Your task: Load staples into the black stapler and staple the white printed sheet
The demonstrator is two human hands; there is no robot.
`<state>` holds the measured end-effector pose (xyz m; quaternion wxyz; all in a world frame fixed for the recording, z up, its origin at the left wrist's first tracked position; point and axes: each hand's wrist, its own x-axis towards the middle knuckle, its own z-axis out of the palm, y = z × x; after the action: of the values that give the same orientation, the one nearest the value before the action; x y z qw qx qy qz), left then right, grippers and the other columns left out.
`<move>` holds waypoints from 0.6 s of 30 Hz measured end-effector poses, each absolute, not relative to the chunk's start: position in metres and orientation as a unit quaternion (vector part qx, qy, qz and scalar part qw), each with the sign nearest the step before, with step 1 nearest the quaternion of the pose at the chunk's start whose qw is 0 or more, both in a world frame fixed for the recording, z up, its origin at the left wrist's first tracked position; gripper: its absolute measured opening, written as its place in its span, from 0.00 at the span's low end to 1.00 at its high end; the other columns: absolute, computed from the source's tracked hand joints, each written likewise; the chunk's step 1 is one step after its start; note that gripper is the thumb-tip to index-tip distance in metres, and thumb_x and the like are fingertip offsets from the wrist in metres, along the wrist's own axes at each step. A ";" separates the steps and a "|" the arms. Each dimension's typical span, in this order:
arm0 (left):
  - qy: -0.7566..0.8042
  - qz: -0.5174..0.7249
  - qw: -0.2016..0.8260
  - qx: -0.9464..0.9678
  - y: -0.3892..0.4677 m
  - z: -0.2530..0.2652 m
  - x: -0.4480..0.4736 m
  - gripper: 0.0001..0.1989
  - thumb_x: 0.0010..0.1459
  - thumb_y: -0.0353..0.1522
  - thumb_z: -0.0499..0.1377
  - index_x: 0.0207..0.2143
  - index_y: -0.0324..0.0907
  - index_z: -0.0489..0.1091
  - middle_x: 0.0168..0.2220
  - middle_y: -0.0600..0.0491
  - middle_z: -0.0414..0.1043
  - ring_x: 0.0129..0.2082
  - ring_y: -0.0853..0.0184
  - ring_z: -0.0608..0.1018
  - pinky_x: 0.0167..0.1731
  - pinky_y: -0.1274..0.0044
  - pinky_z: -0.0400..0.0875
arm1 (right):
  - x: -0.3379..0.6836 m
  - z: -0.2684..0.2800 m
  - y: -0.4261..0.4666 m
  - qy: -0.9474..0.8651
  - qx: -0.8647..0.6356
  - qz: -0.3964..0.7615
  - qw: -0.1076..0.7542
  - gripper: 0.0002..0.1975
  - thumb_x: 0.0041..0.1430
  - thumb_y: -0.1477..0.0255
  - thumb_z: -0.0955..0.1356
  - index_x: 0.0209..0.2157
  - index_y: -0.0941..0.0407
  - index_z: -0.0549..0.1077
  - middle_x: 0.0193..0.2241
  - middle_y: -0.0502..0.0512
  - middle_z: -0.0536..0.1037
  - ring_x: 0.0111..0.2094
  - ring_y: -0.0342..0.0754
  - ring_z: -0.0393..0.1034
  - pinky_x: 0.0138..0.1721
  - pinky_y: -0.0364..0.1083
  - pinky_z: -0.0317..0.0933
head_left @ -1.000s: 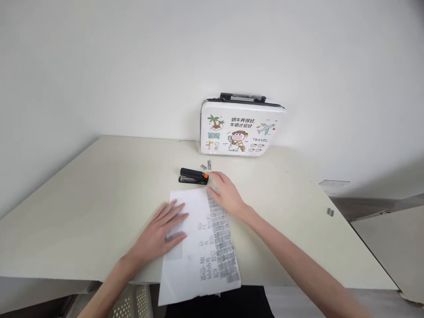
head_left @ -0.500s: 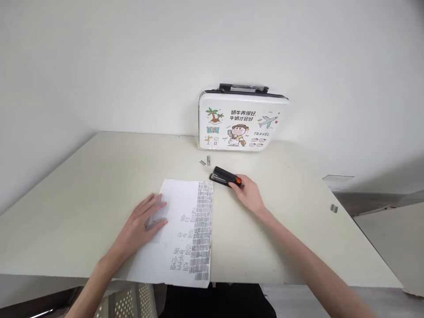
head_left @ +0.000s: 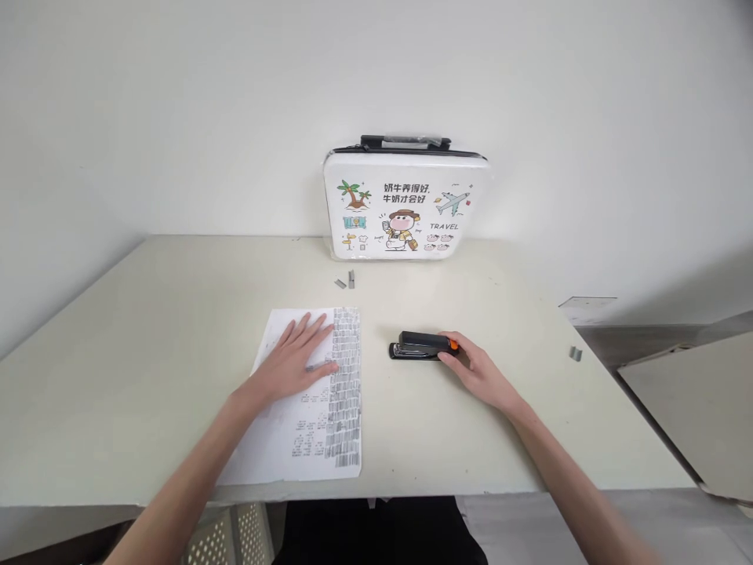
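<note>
My left hand [head_left: 300,357] lies flat with fingers spread on a sheet of paper [head_left: 276,451]. Small print and a column of dense grey barcode-like marks run down the paper's right side. It is unclear whether more sheets lie beneath. To the right of the paper, my right hand [head_left: 474,369] grips the rear end of a black stapler [head_left: 420,343] with an orange part at its back. The stapler's jaws point left toward the paper and stand apart from it, with nothing seen between them.
A white case [head_left: 405,204] with cartoon travel pictures leans upright against the wall at the back. Small strips of staples [head_left: 351,279] lie in front of it. Another grey staple piece [head_left: 576,354] rests near the right edge of the pale table [head_left: 147,353].
My right hand has brought the stapler nearer and turned it more level, away from the paper's top corner. My left hand has slid up and right across the paper. The view has shifted slightly.
</note>
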<state>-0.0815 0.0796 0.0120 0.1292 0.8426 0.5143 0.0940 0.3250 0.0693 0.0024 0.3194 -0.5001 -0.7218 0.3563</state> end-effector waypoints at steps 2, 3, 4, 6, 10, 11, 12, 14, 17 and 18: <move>0.520 0.089 0.135 0.839 0.083 0.014 -0.080 0.39 0.68 0.56 0.53 0.75 0.54 0.49 0.77 0.54 0.41 0.76 0.49 0.43 0.73 0.52 0.40 | 0.326 0.006 0.070 -0.726 -0.496 0.362 0.310 0.20 0.72 0.54 0.61 0.56 0.50 0.71 0.49 0.57 0.78 0.46 0.54 0.72 0.50 0.54 0.70; 0.523 0.088 0.140 0.836 0.084 0.016 -0.078 0.39 0.68 0.56 0.53 0.75 0.54 0.49 0.77 0.54 0.41 0.76 0.49 0.43 0.73 0.52 0.40 | 0.327 0.008 0.069 -0.728 -0.491 0.367 0.307 0.20 0.72 0.54 0.61 0.56 0.50 0.71 0.49 0.57 0.78 0.46 0.54 0.72 0.50 0.54 0.70; 0.524 0.089 0.144 0.835 0.086 0.019 -0.076 0.39 0.68 0.56 0.54 0.75 0.54 0.49 0.77 0.53 0.41 0.76 0.49 0.43 0.73 0.52 0.41 | 0.328 0.010 0.069 -0.732 -0.484 0.373 0.303 0.20 0.73 0.55 0.61 0.56 0.50 0.70 0.49 0.57 0.78 0.46 0.53 0.72 0.51 0.54 0.70; 0.521 0.102 0.151 0.834 0.089 0.024 -0.069 0.40 0.68 0.56 0.54 0.75 0.54 0.47 0.77 0.52 0.41 0.76 0.49 0.44 0.73 0.53 0.41 | 0.329 0.013 0.067 -0.740 -0.465 0.385 0.297 0.20 0.73 0.55 0.60 0.58 0.50 0.69 0.51 0.57 0.78 0.48 0.53 0.73 0.52 0.54 0.69; 0.490 0.149 0.182 0.839 0.098 0.035 -0.048 0.36 0.71 0.52 0.52 0.75 0.53 0.47 0.76 0.52 0.47 0.76 0.53 0.50 0.72 0.58 0.51 | 0.328 0.012 0.064 -0.732 -0.465 0.400 0.298 0.22 0.73 0.54 0.60 0.60 0.49 0.70 0.57 0.58 0.77 0.54 0.55 0.72 0.58 0.56 0.67; 0.480 0.161 0.196 0.840 0.100 0.037 -0.041 0.34 0.72 0.51 0.51 0.74 0.52 0.50 0.75 0.51 0.50 0.75 0.54 0.52 0.70 0.60 0.55 | 0.327 0.011 0.064 -0.718 -0.478 0.403 0.305 0.23 0.74 0.54 0.59 0.60 0.49 0.70 0.58 0.58 0.76 0.56 0.55 0.72 0.60 0.56 0.65; 0.469 0.174 0.209 0.840 0.102 0.038 -0.033 0.32 0.72 0.50 0.51 0.73 0.52 0.53 0.74 0.51 0.54 0.74 0.54 0.56 0.69 0.60 0.58 | 0.326 0.009 0.064 -0.701 -0.494 0.407 0.314 0.23 0.75 0.54 0.58 0.59 0.50 0.71 0.58 0.58 0.76 0.58 0.55 0.71 0.62 0.57 0.64; 0.452 0.200 0.232 0.838 0.104 0.040 -0.018 0.28 0.73 0.49 0.51 0.70 0.51 0.59 0.70 0.50 0.62 0.71 0.55 0.63 0.66 0.61 0.63 | 0.323 0.005 0.064 -0.667 -0.523 0.409 0.337 0.24 0.76 0.53 0.55 0.58 0.50 0.72 0.58 0.58 0.77 0.60 0.55 0.70 0.64 0.57 0.62; 0.429 0.232 0.252 0.836 0.107 0.039 0.001 0.22 0.73 0.45 0.53 0.64 0.50 0.66 0.63 0.49 0.70 0.63 0.58 0.72 0.63 0.63 0.68 | 0.320 0.001 0.064 -0.646 -0.532 0.407 0.366 0.24 0.75 0.52 0.56 0.57 0.50 0.71 0.57 0.58 0.78 0.61 0.55 0.71 0.62 0.56 0.64; 0.422 0.241 0.256 0.836 0.108 0.039 0.005 0.20 0.73 0.44 0.53 0.62 0.49 0.67 0.61 0.49 0.72 0.61 0.58 0.73 0.61 0.64 0.69 | 0.319 0.000 0.064 -0.646 -0.530 0.404 0.371 0.24 0.75 0.52 0.56 0.57 0.50 0.71 0.56 0.58 0.79 0.60 0.54 0.71 0.61 0.55 0.65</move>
<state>0.0051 0.1079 0.0387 0.2556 0.8357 0.4219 0.2412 0.3190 0.0644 0.0000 0.3714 -0.5301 -0.6462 0.4042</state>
